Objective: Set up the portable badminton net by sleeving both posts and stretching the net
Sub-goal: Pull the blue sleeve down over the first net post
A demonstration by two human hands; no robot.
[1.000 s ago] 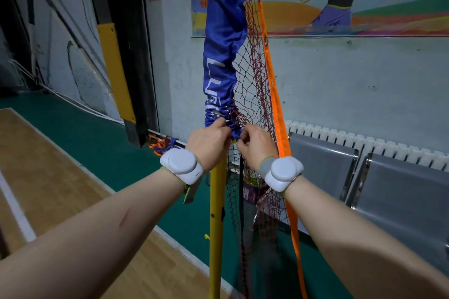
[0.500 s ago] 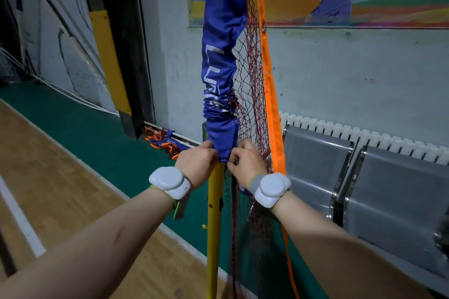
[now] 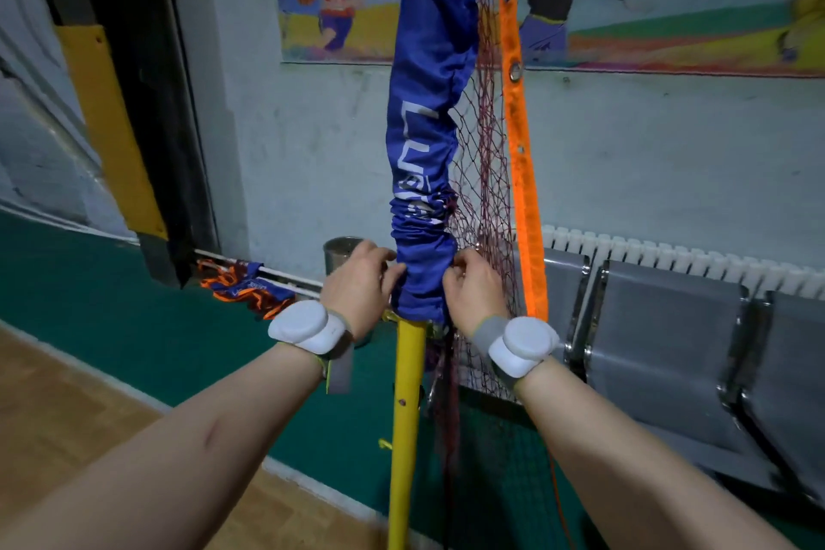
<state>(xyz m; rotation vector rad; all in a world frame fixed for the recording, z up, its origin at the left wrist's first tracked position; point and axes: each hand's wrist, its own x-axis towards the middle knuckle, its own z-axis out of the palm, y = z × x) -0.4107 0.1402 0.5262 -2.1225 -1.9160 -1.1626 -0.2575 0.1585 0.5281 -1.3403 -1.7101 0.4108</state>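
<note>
A yellow post [image 3: 405, 415] stands upright in front of me. The net's blue sleeve [image 3: 426, 134] covers its upper part and is bunched into folds near its lower end. My left hand [image 3: 359, 281] pinches the sleeve's left side just above the hem. My right hand [image 3: 473, 284] pinches its right side at the same height. Dark red netting [image 3: 484, 174] and the orange edge band [image 3: 520, 156] hang to the right of the sleeve.
Grey metal bench seats [image 3: 660, 353] line the wall on the right, with a white radiator [image 3: 669, 255] behind them. A second bundle of blue and orange net fabric [image 3: 245, 288] lies on the green floor by the wall. A metal bin [image 3: 341, 250] stands behind the post.
Both hands have drawn the sleeve's lower end further down the yellow post, and the bunched folds now sit above the hands. The view has shifted a little.
</note>
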